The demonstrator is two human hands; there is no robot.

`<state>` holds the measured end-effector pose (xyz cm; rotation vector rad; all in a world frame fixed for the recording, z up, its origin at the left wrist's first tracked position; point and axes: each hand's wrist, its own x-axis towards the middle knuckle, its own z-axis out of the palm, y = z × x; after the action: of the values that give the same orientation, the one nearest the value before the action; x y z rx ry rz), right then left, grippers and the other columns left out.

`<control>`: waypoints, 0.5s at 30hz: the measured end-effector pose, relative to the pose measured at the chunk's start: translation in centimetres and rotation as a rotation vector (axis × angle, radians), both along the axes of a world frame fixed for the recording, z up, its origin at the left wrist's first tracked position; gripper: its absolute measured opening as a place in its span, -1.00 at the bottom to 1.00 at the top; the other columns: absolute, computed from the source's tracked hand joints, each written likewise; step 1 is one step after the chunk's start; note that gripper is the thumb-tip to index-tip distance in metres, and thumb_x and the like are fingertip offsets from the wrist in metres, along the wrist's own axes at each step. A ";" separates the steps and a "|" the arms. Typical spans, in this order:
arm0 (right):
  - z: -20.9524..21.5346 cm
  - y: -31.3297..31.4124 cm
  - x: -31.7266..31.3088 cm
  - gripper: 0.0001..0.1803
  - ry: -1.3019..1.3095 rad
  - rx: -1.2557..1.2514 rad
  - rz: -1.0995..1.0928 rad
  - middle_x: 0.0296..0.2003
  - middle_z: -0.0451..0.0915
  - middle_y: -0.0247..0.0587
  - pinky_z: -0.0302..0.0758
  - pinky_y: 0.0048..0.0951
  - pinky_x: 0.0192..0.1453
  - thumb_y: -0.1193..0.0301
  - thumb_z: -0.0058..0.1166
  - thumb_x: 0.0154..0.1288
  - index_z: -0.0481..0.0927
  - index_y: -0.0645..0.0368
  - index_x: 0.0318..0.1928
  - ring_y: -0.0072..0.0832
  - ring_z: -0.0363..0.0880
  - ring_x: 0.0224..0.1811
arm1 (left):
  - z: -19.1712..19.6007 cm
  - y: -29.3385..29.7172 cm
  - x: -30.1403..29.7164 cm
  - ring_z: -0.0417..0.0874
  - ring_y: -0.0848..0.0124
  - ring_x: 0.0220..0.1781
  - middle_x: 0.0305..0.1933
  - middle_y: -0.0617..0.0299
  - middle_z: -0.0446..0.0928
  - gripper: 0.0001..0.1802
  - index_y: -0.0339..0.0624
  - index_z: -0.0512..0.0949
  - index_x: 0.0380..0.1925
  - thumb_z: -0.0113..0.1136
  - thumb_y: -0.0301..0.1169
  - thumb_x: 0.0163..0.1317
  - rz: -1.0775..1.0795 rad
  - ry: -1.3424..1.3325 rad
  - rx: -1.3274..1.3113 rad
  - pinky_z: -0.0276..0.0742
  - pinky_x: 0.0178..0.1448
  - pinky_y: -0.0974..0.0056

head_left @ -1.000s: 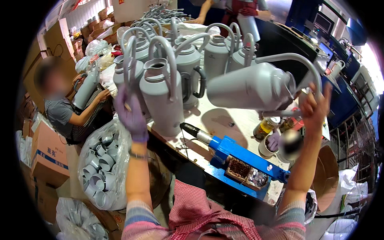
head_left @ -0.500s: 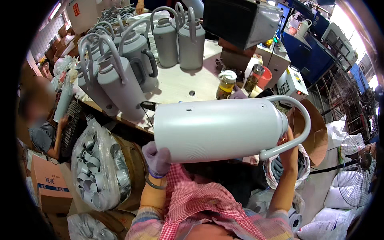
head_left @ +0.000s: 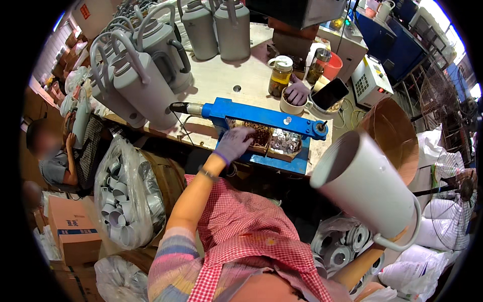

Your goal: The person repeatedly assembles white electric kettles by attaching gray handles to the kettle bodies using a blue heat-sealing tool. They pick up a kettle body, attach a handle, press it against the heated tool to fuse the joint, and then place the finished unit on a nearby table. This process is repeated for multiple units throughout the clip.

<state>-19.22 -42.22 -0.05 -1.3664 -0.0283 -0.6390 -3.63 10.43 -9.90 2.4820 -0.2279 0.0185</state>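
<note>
My right hand (head_left: 398, 235) is mostly hidden behind a large grey jug body (head_left: 367, 189), which it holds low on my right, open mouth tilted up and to the left, near its thin loop handle (head_left: 402, 241). My left hand (head_left: 234, 143), in a purple glove, reaches forward into a small tray of brown parts (head_left: 261, 133) at the table's front edge. Next to it is a tray of silver discs (head_left: 284, 142). Both trays sit under a blue lever press (head_left: 261, 117). Whether the fingers pinch a part I cannot tell.
Several finished grey jugs (head_left: 146, 85) crowd the worktable (head_left: 221, 80) on the left and at the back. Jars (head_left: 279, 75), a cup and a phone stand behind the press. A seated person (head_left: 58, 161) works at left. A bag of grey caps (head_left: 126, 201) and a cardboard drum (head_left: 392, 126) flank me.
The jug body, held level before my chest with both hands, has swung down to my right. My left hand let go of it and reached into the parts tray.
</note>
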 end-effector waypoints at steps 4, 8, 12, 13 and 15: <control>-3.2 -1.3 0.0 -0.29 0.054 0.044 -0.176 0.20 0.48 -0.07 0.55 -0.24 0.22 -0.04 -0.13 0.51 0.21 0.18 0.44 -0.29 0.56 0.15 | -2.1 -3.5 5.4 0.32 -0.09 0.45 0.40 -0.29 0.30 -0.24 -0.19 0.40 0.31 0.05 0.16 0.32 -0.071 0.163 0.279 0.20 0.51 0.00; -5.8 -1.8 -0.5 -0.30 0.088 0.070 -0.259 0.20 0.49 -0.07 0.56 -0.25 0.21 -0.03 -0.13 0.51 0.22 0.18 0.43 -0.29 0.56 0.14 | -3.4 -3.7 4.7 0.59 0.00 0.17 0.11 -0.16 0.58 -0.48 -0.18 0.60 0.07 0.21 -0.03 0.28 0.029 0.131 0.053 0.46 0.26 0.03; -7.4 -2.1 -0.1 -0.30 0.112 0.081 -0.288 0.19 0.49 -0.07 0.56 -0.25 0.20 -0.03 -0.13 0.51 0.23 0.19 0.43 -0.29 0.56 0.14 | -3.8 -3.5 2.9 0.71 0.08 -0.14 -0.21 0.00 0.70 -0.71 -0.16 0.72 -0.18 0.29 -0.20 0.24 0.107 -0.147 -0.191 0.59 -0.05 0.06; -7.5 -2.2 0.0 -0.31 0.116 0.082 -0.294 0.19 0.49 -0.07 0.56 -0.25 0.20 -0.03 -0.13 0.51 0.23 0.19 0.42 -0.29 0.57 0.14 | -3.2 -3.4 2.6 0.71 0.07 -0.20 -0.25 0.01 0.70 -0.75 -0.16 0.72 -0.21 0.29 -0.25 0.24 0.124 -0.180 -0.122 0.58 -0.10 0.08; -7.8 -2.5 0.3 -0.31 0.122 0.080 -0.303 0.19 0.50 -0.06 0.57 -0.25 0.20 -0.03 -0.13 0.51 0.24 0.19 0.42 -0.29 0.57 0.13 | -3.0 -2.8 2.1 0.70 0.07 -0.19 -0.23 0.00 0.70 -0.74 -0.16 0.72 -0.23 0.27 -0.22 0.25 0.167 -0.200 -0.077 0.58 -0.08 0.08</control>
<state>-18.95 -44.75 -7.86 -1.3409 0.3044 -0.7992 -1.51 7.63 -12.85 2.4159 -0.1004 0.3400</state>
